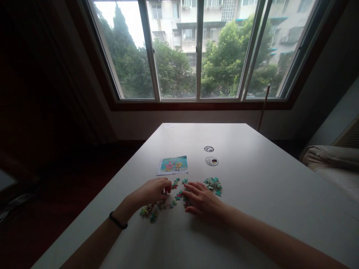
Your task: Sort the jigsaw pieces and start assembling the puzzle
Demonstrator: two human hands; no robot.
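Note:
My left hand (pixel 157 189), a black band (pixel 118 220) on its wrist, is curled with the fingertips down among small jigsaw puzzle pieces. Whatever it may pinch is hidden by the fingers. Beside it my right hand (pixel 202 200) lies palm down with fingers spread, over some pink and teal puzzle pieces (pixel 178 195). A pile of mostly green puzzle pieces (pixel 213 184) sits just beyond the right hand. Yellowish and green puzzle pieces (pixel 148 211) lie below the left hand. Behind both hands is a picture sheet (pixel 174 165) with pink and yellow cartoon figures.
On the white table (pixel 252 179) are two round items, a nearer disc (pixel 211 161) and a farther disc (pixel 209 148). A small paper (pixel 169 126) lies at the far edge. A wooden stick (pixel 264 108) leans under the window, and a beige cushioned seat (pixel 331 160) stands at right.

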